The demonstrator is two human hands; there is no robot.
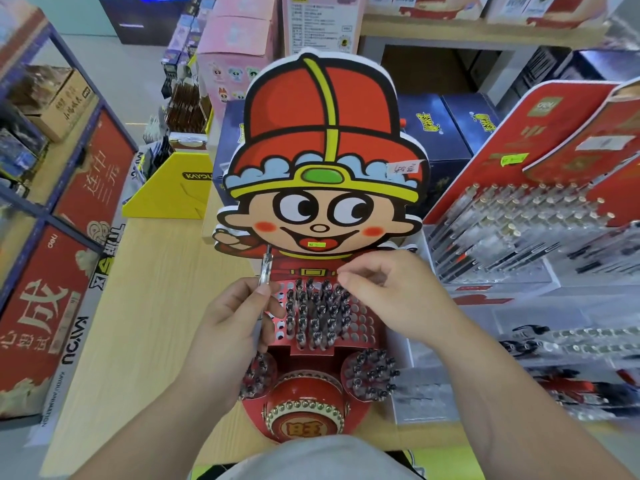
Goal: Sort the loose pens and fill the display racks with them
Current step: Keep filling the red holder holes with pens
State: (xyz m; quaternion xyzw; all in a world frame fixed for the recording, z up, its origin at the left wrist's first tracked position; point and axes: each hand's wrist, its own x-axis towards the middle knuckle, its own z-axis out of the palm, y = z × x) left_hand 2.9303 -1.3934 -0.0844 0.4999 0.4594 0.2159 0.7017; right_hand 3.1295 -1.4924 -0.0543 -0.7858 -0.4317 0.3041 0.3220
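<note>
- Pen [265,271], clear-barrelled: pinched along its lower half between the thumb and fingers of the left hand [235,317]. Held upright, dark end uppermost, just beside the left edge of the hole grid [363,323], probably so as to drop straight into a hole.
- Right hand [391,292]: hovered over the back right of the grid, fingers curled and thumb close to forefinger. Could not be told whether a pen top was nipped there or nothing was held. Judged to be steadying or parting the standing pens to make room.
- Standing pens [318,313]: packed upright in the middle columns of the grid, tops showing for easy picking. Left column of holes [281,308] and most of the right-hand columns found unfilled.
- Display rack [322,140], a cardboard cartoon figure in a red cap: set on the wooden table [138,306], facing the person. Fitted with the grid at chest level and, below it, two round side cups [370,375] crowded with pens, flanking a red drum [304,414].
- Neighbouring red rack [512,209]: placed just to the right, rows of pens in it.
- Stage, as judged: filling well under way but not finished. Empty left column taken as the nearest likely place for the held pen.
</note>
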